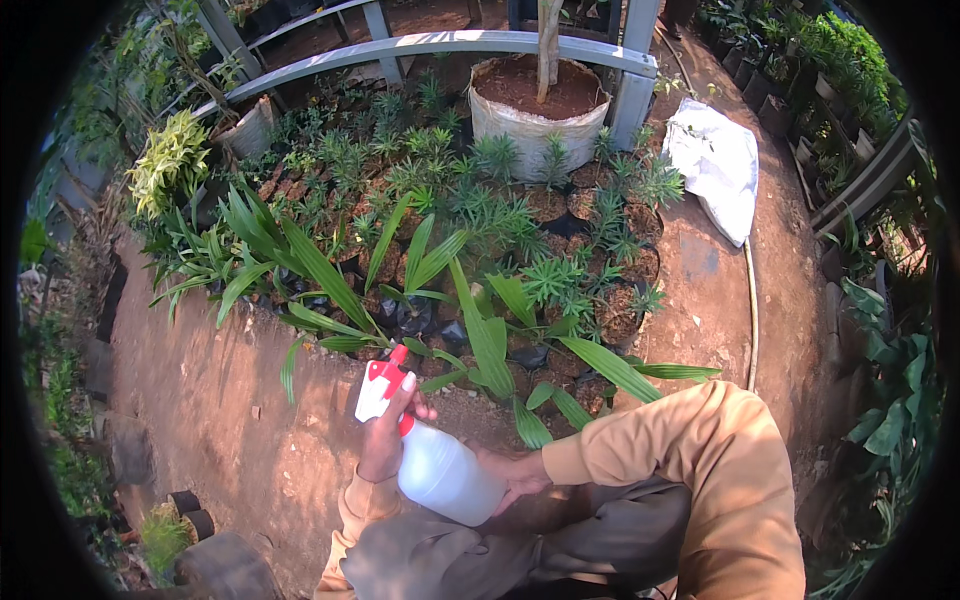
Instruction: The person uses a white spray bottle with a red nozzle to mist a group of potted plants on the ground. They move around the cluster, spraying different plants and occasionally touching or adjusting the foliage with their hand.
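A white plastic spray bottle (448, 472) with a red and white trigger head (384, 381) lies tilted across my lap, its nozzle end up and to the left. My left hand (390, 435) grips the neck just below the trigger head, thumb towards the nozzle. Around the lower part of the bottle, near its base, my right hand (514, 472) is closed; some of its fingers are hidden behind the bottle. Just beyond the bottle, broad-leaved palm seedlings (484, 349) stand in black nursery bags (415, 316).
Rows of small leafy seedlings (559, 281) in bags spread ahead, before a large white sack planter (536, 135) with a trunk and a metal rail (450, 41). On the right, a white sack (712, 161) and a hose (752, 315) lie on the soil. Black pots (199, 525) stand lower left.
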### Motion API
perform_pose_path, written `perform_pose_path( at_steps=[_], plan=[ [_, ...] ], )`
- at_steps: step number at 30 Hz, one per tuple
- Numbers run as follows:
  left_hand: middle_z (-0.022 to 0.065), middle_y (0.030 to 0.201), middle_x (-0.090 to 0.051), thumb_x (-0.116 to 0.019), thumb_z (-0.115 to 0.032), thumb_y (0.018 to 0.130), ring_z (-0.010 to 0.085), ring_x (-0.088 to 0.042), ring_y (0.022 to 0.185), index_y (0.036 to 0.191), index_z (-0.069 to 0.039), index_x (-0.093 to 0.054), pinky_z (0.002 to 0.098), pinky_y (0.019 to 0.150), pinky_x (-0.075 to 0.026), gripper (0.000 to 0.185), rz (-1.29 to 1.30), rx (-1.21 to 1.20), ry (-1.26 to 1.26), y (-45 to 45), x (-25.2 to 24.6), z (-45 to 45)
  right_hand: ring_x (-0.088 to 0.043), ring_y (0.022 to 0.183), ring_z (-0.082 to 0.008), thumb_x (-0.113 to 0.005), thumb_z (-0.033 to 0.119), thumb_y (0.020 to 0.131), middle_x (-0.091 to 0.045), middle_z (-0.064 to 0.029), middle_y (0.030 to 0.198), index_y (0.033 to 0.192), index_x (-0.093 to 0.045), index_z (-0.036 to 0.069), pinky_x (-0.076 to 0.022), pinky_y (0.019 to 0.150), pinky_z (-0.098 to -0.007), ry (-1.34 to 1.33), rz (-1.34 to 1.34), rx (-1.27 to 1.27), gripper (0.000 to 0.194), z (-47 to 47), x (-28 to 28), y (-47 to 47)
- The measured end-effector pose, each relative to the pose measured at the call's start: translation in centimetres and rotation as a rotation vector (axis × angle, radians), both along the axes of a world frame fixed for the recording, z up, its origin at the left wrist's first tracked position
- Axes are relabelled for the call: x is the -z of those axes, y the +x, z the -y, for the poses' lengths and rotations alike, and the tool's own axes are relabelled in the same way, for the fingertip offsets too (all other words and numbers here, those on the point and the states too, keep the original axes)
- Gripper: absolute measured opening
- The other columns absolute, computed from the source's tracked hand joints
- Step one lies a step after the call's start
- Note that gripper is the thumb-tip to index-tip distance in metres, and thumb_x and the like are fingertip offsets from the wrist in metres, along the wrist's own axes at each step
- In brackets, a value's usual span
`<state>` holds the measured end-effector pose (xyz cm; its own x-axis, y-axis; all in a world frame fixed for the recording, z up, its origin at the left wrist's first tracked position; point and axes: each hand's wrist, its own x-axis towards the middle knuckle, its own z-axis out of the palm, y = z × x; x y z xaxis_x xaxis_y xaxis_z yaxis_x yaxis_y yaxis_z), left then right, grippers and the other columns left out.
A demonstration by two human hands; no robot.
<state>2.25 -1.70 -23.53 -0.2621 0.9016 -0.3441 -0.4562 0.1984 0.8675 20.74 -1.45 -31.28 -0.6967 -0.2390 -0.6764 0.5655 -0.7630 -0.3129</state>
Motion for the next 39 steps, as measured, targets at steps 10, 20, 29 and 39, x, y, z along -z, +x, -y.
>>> perform_pose_path(
  at_steps=[10, 20, 29, 39],
  plan=[
    [0.0023, 0.062, -0.049, -0.062, -0.024, 0.101, 0.0161, -0.055, 0.058, 0.082, -0.007, -0.054, 0.0353, 0.068, -0.051, 0.027, 0.021, 0.029, -0.091, 0.3, 1.2, 0.0, -0.055, 0.131, -0.0296, -0.013, 0.079, 0.096, -0.049, -0.0119, 0.149, 0.155, -0.032, 0.015, -0.0515, 0.102, -0.0493, 0.000, 0.013, -0.002, 0.089, -0.1, 0.1, 0.9],
    [0.0060, 0.085, -0.061, -0.065, -0.030, 0.099, 0.0177, -0.064, 0.082, 0.100, -0.003, -0.061, 0.0353, 0.078, -0.053, 0.026, 0.049, -0.003, -0.012, -0.3, 3.4, 1.3, -0.055, 0.130, -0.0281, -0.012, 0.079, 0.095, -0.044, -0.0105, 0.152, 0.157, -0.023, 0.023, -0.0538, 0.098, -0.0491, 0.052, 0.015, -0.044, 0.084, -0.7, 1.4, 0.5],
    [0.0018, 0.071, -0.053, -0.059, -0.030, 0.102, 0.0168, -0.057, 0.072, 0.083, -0.009, -0.053, 0.0379, 0.086, -0.049, 0.029, 0.085, 0.051, -0.053, -1.2, 4.0, 2.3, -0.053, 0.133, -0.0283, -0.008, 0.080, 0.094, -0.045, -0.0105, 0.152, 0.158, -0.024, 0.022, -0.0514, 0.101, -0.0501, 0.008, 0.005, -0.133, 0.088, -0.9, 1.6, 0.5],
    [0.0054, 0.074, -0.057, -0.060, -0.026, 0.099, 0.0190, -0.059, 0.076, 0.082, -0.007, -0.053, 0.0402, 0.084, -0.050, 0.026, 0.088, 0.006, 0.120, -0.8, 5.7, 3.9, -0.048, 0.136, -0.0315, -0.007, 0.086, 0.089, -0.040, -0.0110, 0.156, 0.161, -0.016, 0.023, -0.0454, 0.105, -0.0558, 0.068, 0.041, -0.184, 0.096, -1.3, 3.2, 0.6]
  ],
)
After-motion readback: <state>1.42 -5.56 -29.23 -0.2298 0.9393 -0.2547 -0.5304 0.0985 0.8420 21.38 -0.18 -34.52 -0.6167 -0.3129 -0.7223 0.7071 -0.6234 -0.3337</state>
